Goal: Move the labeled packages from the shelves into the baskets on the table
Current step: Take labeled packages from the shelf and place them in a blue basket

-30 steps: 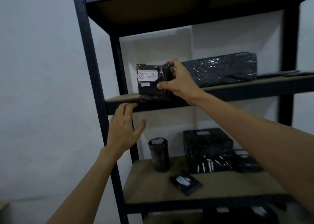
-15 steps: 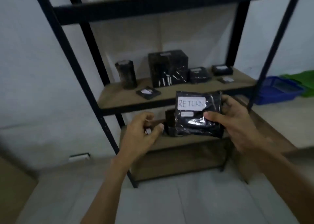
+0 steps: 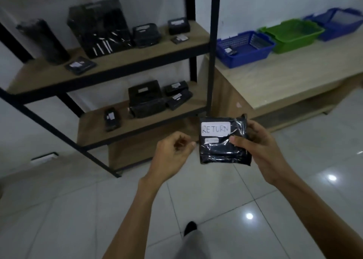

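Now | right hand (image 3: 261,146) grips package (image 3: 218,152) edge | left hand (image 3: 172,152) curled, empty, beside | floor (image 3: 78,209) below

place: parcel stockroom | evidence: metal shelving (image 3: 213,42) of wrapped packages (image 3: 102,27); sorting baskets (image 3: 246,57) on table (image 3: 294,78)

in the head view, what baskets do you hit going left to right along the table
On the table, left to right: near blue basket → green basket → far blue basket.
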Available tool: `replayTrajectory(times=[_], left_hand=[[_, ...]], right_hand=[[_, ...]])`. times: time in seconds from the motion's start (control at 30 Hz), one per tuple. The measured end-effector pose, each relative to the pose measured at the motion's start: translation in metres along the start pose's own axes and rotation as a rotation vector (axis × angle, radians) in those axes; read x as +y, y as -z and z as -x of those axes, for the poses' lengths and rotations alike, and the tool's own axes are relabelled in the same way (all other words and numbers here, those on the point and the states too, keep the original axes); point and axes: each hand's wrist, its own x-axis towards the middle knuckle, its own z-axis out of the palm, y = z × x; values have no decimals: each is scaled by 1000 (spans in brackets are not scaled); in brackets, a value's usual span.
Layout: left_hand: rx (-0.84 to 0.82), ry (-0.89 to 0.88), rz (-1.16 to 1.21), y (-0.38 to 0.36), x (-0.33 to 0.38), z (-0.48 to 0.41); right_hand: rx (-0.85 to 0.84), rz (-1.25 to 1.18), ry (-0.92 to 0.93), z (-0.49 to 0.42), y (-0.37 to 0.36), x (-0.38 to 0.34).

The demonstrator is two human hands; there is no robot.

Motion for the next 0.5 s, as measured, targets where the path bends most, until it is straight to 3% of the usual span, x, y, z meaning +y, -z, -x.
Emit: replayTrajectory(times=[0.5], left_hand=[[-187, 32, 65, -189, 47, -219]], right_hand=[[235, 30, -87, -177, 203, -31]])
